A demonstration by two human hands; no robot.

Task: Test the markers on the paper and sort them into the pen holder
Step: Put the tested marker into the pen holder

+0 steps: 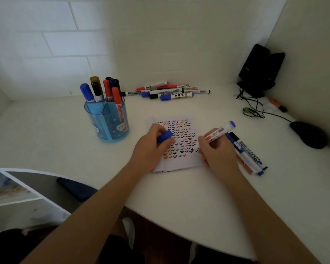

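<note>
The person is testing a marker right now. The right hand (219,155) is pinching a smooth white plastic marker with a blue end (217,132) like a pencil. The marker's tip is touching the flat white sheet of paper (181,162). The paper is lying on the smooth white surface (179,197) and is showing rows of little tick marks in blue, black, red and orange. The left hand (151,149) is resting on the left side of the paper, its fingers curling round the short round blue cap (165,136). I think the next move is calling for pushing the cap back on and then dropping the marker into the see-through blue plastic pen holder (108,122). It is standing to the left of the paper, a bit behind it, and is holding several markers upright. A pile of more markers (170,91) is lying behind the paper, by the wall. Three long markers (250,155) are lying just to the right of the paper.
</note>
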